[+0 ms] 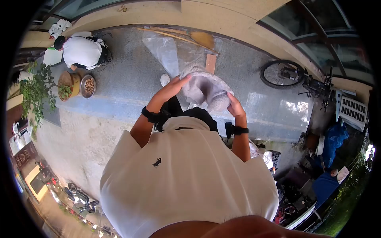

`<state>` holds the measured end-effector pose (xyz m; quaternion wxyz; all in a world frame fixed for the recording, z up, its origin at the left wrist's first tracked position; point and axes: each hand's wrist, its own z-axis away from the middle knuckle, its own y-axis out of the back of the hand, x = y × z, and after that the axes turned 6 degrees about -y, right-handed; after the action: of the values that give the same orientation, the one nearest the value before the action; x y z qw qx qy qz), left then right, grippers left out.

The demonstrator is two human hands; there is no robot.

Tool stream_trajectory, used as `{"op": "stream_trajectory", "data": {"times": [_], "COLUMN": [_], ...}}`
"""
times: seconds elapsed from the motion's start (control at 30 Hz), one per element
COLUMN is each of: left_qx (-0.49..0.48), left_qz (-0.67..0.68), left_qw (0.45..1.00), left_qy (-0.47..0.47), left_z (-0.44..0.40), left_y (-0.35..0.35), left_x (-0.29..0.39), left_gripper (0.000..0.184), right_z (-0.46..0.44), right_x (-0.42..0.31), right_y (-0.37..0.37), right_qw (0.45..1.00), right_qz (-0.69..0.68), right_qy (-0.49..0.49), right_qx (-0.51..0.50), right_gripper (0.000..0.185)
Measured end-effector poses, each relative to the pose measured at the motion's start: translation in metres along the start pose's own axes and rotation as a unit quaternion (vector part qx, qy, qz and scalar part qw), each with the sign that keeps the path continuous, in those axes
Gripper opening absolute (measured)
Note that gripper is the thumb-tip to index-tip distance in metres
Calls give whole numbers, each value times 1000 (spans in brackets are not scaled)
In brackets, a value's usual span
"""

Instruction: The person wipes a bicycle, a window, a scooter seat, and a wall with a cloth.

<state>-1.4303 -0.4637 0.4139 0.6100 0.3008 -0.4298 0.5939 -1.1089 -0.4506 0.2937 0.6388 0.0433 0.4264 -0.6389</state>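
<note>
Head view, cloth: a grey, towel-like cloth [210, 88] hangs in front of the person's waist, above the grey floor [131, 59], its edge spread into a curved rim with a shadowed hollow inside.
Left hand: the left hand [174, 86] has its grip clamped on the cloth's near-left edge, thumb and fingers together on the fabric.
Right hand: the right hand [236, 106] has its grip clamped on the opposite edge, fingers toward the outer side; the exact finger placement is partly hidden.
Holding the rim well: keeping both hands level and pulling evenly outward would likely suit this soft fabric, since slack on one side could let the hollow fold in; a light pinch close to the edge should be enough.
Wrists: black bands circle the left wrist [151, 114] and right wrist [238, 130].
Floor beyond: a clear plastic sheet [160, 47] and a broom [203, 39] lie ahead; a bicycle wheel [282, 74] is off to the right.
Co-worker: a person in a white top [82, 51] bends near a steel bowl [88, 96] at far left.
</note>
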Motion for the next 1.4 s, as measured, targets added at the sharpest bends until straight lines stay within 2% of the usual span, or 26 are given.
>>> {"op": "stream_trajectory", "data": {"times": [0.03,0.1,0.27,0.3,0.33,0.37,0.43,0.47,0.5,0.6,0.67,0.7,0.73,0.8,0.83,0.9,0.93,0.97,1.03,1.07,1.1,1.17,1.2,1.27,1.33,1.4], "left_qx": [-47,-112,-241,-268,-299,-261,-232,-239,-237,-195,-196,-196,-173,-113,-120,-47,-43,-56,-72,-9,-16,-63,-69,-142,-129,-91], "left_qz": [16,5,-36,-46,13,43,47,69,114,152,67,68,-6,-120,-133,-164,-174,-173,-152,-224,-229,-199,-204,-98,-141,-165], "left_qw": [997,991,967,959,954,962,964,961,950,948,950,949,962,962,959,961,971,971,968,948,947,895,895,927,922,910], "left_qy": [-52,-78,-77,-76,13,-64,-124,-117,-165,-200,-234,-236,-213,-217,-219,-216,-159,-155,-184,-225,-225,-394,-392,-334,-336,-370], "left_z": [-15,-41,-80,-92,-95,-85,-106,-115,-119,-125,-127,-129,-132,-139,-142,-149,-153,-154,-159,-164,-169,-171,-168,-163,-166,-190], "left_y": [11,31,86,101,116,129,161,178,191,217,220,221,223,228,229,229,230,232,239,237,239,238,234,228,226,223], "left_x": [-17,-31,-6,-11,8,30,28,30,28,46,60,63,65,61,58,55,58,62,67,61,62,82,88,101,107,79], "left_gripper": [66,69,66,66,70,73,77,80,84,77,78,78,78,80,80,80,83,83,83,79,79,67,67,53,47,38], "right_z": [-9,-22,-61,-75,-87,-95,-111,-118,-121,-141,-147,-148,-151,-162,-164,-162,-160,-158,-152,-146,-146,-146,-144,-143,-149,-151], "right_x": [-14,-45,-100,-106,-112,-117,-140,-149,-156,-170,-174,-176,-175,-171,-175,-185,-189,-192,-192,-195,-194,-195,-191,-187,-187,-193], "right_y": [-11,-43,-136,-158,-178,-202,-250,-272,-286,-311,-320,-323,-323,-325,-330,-340,-350,-352,-352,-360,-358,-350,-342,-340,-328,-322], "right_qw": [1000,996,958,960,972,973,970,938,888,851,839,827,827,750,751,712,678,680,665,642,643,584,613,615,631,634], "right_qz": [15,-69,-103,-94,-13,71,122,254,377,455,475,494,494,547,538,548,550,550,541,551,546,589,590,575,568,571], "right_qy": [2,49,164,164,189,208,205,237,264,263,266,268,269,359,368,427,473,466,484,496,496,519,486,500,494,482], "right_qx": [-6,-39,-210,-206,-139,-73,-45,-21,1,-10,-2,4,5,100,108,97,122,133,175,196,203,208,198,201,185,200], "right_gripper": [59,64,58,58,57,57,52,49,46,41,40,40,40,33,33,27,19,19,14,12,12,12,20,24,43,43]}}
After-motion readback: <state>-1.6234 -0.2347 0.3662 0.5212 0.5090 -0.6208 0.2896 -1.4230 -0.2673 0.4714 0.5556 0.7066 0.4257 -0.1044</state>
